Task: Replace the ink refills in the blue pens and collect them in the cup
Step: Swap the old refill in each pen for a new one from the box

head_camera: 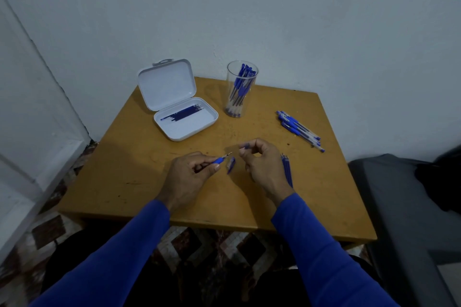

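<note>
I take the clear cup at the back of the table as my landmark. Well in front of it, my left hand grasps a blue pen by its barrel, the bare refill tip pointing up toward the cup, held that way, I judge, so the small piece can go back over it. My right hand, just right of that tip, pinches something small and blue between thumb and forefinger; I think it is the pen's nose cone, but it is too small to be sure. One blue cap lies on the table between my hands, parked within reach for closing the pen. Left of the cup the white case stands open with a row of fresh refills, too tightly packed to count. Right of the cup and nearer me lies a loose pile of pens, roughly half a dozen, likely awaiting their turn. Beside my right wrist lie a few spent refills, three or four. The cup itself holds a bunch of finished pens, uncountable from here.
</note>
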`<state>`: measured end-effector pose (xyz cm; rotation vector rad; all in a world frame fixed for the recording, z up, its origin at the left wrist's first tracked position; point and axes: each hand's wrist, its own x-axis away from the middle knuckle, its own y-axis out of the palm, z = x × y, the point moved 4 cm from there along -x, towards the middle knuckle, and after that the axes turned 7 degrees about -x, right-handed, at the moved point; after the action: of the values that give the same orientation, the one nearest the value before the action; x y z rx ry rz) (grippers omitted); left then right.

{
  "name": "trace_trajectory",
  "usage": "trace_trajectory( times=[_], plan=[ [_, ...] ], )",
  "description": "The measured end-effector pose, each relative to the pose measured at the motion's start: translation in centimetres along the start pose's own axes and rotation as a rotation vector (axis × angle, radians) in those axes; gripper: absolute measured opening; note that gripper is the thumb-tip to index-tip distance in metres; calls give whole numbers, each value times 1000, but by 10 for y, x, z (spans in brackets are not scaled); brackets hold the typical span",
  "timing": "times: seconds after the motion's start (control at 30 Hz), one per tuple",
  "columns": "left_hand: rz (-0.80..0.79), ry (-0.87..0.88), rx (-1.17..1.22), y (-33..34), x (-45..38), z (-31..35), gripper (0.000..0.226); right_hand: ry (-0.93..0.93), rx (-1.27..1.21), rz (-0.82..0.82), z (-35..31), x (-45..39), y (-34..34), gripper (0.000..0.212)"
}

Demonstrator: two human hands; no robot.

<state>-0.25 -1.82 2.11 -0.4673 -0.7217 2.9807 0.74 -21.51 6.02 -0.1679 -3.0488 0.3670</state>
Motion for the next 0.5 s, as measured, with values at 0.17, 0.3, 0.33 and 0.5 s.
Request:
trace_trajectory(
  times=[0.17, 0.3, 0.33, 0.5],
  plan=[
    [6, -13, -5, 0, 1, -1, 22, -24, 419, 2, 6, -2, 2, 15],
    [6, -13, -14, 0, 1, -1, 22, -19, 553, -47, 8, 1, 10, 19],
    [7, -15, -6, 0, 1, -1, 22, -11, 562, -50, 9, 1, 11, 19],
    [-5, -15, -6, 0, 1, 0, 23, 38, 567, -82, 9, 0, 12, 19]
  ],
)
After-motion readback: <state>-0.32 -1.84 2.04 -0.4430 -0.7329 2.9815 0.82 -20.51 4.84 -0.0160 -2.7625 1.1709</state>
